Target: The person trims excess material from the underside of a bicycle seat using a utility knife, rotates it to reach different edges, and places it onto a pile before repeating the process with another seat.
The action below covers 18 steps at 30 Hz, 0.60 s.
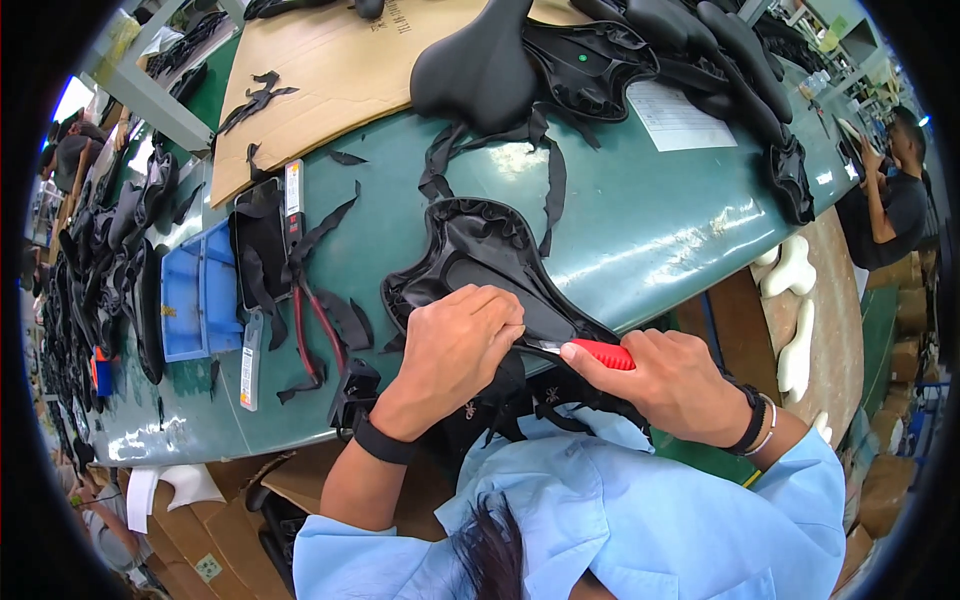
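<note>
A black bicycle saddle lies upside down at the table's near edge, its gathered cover folded over the rim and its narrow end toward my right. My left hand is closed in a pinch at the saddle's near side; what its fingertips grip is hidden. In my right hand is a red-handled knife, fingers wrapped round the grip. Its thin blade meets the saddle's near rim, just right of my left fingers.
Black offcut strips, red-handled pliers, a blue bin and a cutter lie left on the green table. Finished saddles and a paper sheet are beyond. White saddle shells lie right; a co-worker sits far right.
</note>
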### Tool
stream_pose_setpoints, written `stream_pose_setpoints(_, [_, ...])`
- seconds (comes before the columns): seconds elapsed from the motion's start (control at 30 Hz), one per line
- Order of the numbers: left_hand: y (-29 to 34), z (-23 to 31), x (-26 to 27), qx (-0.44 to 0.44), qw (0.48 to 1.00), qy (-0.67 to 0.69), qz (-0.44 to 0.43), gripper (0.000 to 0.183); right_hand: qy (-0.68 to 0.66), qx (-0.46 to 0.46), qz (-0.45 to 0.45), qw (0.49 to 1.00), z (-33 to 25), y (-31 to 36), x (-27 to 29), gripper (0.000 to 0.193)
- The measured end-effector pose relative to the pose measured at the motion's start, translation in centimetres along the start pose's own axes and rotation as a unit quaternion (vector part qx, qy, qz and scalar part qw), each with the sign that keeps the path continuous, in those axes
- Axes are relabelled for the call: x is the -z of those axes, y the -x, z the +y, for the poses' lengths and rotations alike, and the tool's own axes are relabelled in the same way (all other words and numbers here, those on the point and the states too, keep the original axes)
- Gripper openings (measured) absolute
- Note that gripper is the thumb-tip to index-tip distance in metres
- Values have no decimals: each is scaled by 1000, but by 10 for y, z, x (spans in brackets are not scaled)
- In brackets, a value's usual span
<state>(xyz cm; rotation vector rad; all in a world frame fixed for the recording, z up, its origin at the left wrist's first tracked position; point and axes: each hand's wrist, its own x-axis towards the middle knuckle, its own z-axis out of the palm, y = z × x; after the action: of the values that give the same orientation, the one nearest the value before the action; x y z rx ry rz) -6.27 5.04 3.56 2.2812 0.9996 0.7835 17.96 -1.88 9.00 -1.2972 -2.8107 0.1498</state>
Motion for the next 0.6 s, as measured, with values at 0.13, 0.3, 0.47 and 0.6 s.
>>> stream_pose_setpoints(0.13, [1, -1, -2, -10, 1000, -13, 5, 8, 19, 4, -50, 999, 2, 6, 20, 66])
stream_pose_setpoints(0.3, [0, 12, -3, 59, 998, -14, 4, 8, 35, -47, -121, 991, 25, 29, 43, 63])
stream_pose_setpoints(0.47, [-13, 46, -43, 141, 985, -71, 64, 12, -340, -187, 210, 897, 27, 27, 8, 54])
stream_pose_setpoints(0.6, [-42, 54, -39, 153, 978, -137, -44, 15, -525, -279, 164, 787, 21, 10, -36, 63])
